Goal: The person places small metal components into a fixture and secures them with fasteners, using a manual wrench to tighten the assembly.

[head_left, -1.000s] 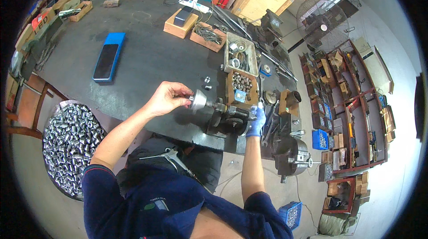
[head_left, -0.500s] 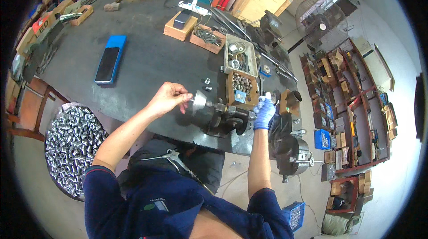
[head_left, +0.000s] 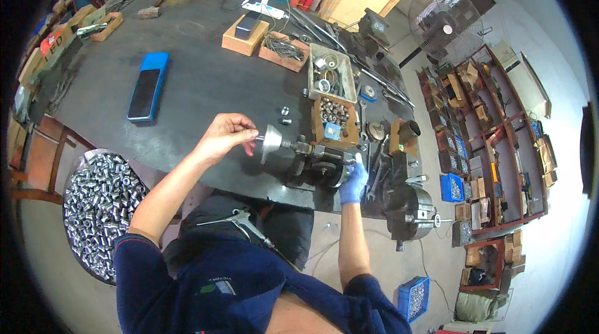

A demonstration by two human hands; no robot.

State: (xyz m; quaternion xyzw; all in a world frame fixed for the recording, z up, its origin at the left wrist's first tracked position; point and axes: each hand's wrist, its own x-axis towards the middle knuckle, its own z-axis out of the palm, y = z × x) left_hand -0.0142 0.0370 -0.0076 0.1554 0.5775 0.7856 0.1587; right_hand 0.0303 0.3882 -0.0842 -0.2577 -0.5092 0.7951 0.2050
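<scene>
- Bare left hand [head_left: 224, 136] is up at the near edge of the dark workbench [head_left: 193, 66], fingers pinched together on a small metal piece, too small to name, held right at the mouth of the shiny cone [head_left: 271, 142].
- That cone sits on the left end of a small bench machine [head_left: 315, 162], and the machine's long axis runs left to right across the bench, so the pinched piece lines up with it end-on, from the left.
- Right hand [head_left: 354, 181], in a blue glove, is closed around the machine's right end; what exactly it grips there is hidden under the glove.
- So the machine lies between the two hands: left hand touching or just short of the cone, right hand on the opposite end. The left hand is the one nearer the cone.
- Just beyond the cone, two small metal sleeves [head_left: 285, 116] stand on the bench, apart from the hand.
- Far side of the machine: a wooden box of small parts [head_left: 335, 119].
- Down to the left, below the bench, a round bin of shiny metal pieces [head_left: 100, 200].
- Well to the far left, a blue case with a phone [head_left: 147, 86].
</scene>
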